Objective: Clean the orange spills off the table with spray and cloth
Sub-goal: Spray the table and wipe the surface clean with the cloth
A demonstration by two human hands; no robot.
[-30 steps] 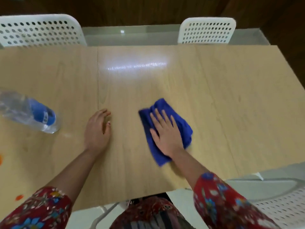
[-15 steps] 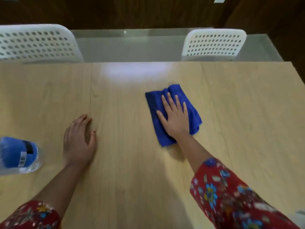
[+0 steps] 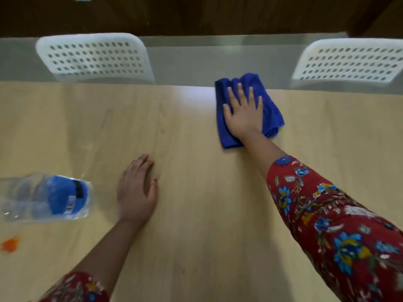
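My right hand (image 3: 244, 114) lies flat, fingers spread, on a folded blue cloth (image 3: 270, 110) at the far edge of the wooden table (image 3: 196, 214); the cloth's far end overhangs that edge. My left hand (image 3: 136, 192) rests palm down on the bare wood, holding nothing. A clear plastic bottle with a blue label (image 3: 45, 198) lies on its side at the left, just apart from my left hand. An orange spill (image 3: 9, 245) marks the table at the lower left edge of the view.
Two white perforated chairs stand behind the far edge, one at the left (image 3: 96, 57) and one at the right (image 3: 353, 62). Grey floor and a dark wooden wall lie beyond them.
My right hand has pushed the blue cloth away from me, from mid-table to the far edge. My left hand has stayed flat on the table beside the bottle.
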